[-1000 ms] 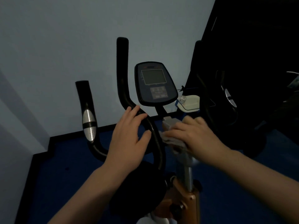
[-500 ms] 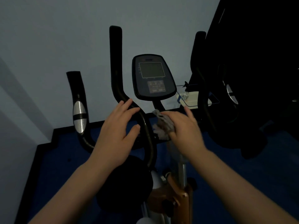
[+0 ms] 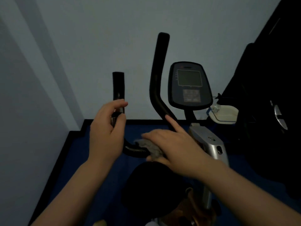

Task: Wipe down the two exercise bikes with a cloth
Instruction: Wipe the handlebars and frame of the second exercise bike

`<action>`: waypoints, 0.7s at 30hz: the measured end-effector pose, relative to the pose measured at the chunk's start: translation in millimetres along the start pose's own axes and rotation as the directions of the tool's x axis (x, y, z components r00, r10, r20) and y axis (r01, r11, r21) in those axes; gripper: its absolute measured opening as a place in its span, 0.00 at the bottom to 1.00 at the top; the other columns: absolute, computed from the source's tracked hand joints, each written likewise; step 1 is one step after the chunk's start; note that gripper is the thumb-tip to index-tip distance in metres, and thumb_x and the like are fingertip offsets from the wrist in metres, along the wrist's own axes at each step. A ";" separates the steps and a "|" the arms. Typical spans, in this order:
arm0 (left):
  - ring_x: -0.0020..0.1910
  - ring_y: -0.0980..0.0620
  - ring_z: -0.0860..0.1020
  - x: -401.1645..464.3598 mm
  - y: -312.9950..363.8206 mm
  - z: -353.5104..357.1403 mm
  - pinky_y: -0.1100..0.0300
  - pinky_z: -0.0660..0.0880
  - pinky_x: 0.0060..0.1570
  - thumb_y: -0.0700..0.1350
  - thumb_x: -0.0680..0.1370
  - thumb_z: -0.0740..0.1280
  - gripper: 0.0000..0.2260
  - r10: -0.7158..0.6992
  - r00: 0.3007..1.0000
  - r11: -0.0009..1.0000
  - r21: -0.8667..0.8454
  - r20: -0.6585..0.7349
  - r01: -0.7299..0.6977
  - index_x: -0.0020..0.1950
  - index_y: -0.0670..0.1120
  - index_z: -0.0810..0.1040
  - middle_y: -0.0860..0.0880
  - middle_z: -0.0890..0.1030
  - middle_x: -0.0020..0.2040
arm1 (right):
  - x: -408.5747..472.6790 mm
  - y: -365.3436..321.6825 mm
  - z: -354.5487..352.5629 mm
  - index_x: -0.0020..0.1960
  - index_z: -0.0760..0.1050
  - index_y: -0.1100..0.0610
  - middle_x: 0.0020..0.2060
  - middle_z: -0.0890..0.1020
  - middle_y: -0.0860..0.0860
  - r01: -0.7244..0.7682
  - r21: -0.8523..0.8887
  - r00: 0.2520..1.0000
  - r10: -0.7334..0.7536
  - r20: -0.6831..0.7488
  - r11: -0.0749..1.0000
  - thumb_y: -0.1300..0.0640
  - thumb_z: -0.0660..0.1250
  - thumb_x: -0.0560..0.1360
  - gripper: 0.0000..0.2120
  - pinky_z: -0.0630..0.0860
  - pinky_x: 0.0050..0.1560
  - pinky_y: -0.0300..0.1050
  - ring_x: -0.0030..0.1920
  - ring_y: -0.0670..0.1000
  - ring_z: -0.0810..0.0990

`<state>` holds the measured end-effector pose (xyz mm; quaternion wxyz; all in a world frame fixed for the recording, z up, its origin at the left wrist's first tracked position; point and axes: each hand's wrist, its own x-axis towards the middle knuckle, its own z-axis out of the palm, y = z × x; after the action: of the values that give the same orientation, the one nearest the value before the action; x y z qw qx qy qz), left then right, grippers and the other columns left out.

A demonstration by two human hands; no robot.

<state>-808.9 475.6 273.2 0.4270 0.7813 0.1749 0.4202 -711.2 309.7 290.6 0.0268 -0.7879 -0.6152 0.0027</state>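
An exercise bike stands right in front of me, with a dark console, a silver stem and black curved handlebars. My left hand is closing around the left handlebar grip, fingers curled at its silver band. My right hand presses a grey cloth onto the low bend of the handlebar, index finger stretched toward the tall inner bar. The second bike is a dark shape at the right.
A pale wall rises close behind the bike, and another wall closes in on the left. Blue floor runs under the bike. A white tray sits between the two bikes. The black saddle lies just below my hands.
The view swung left. My left hand moved from the inner bar out to the left grip. My right hand carried the cloth left from the stem onto the handlebar's low bend.
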 end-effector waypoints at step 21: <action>0.59 0.54 0.73 21.7 -36.1 -14.4 0.70 0.64 0.58 0.38 0.76 0.62 0.11 0.114 0.979 0.990 0.065 0.168 -0.127 0.57 0.46 0.78 0.52 0.77 0.56 | 53.0 -16.6 0.8 0.65 0.68 0.44 0.54 0.81 0.46 -0.110 0.247 0.991 0.087 0.102 0.963 0.41 0.58 0.78 0.18 0.75 0.49 0.48 0.51 0.48 0.78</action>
<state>-804.7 517.5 258.9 0.3840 0.8379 0.1072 0.3729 -714.5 365.2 292.1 0.0987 -0.8069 -0.5704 0.1176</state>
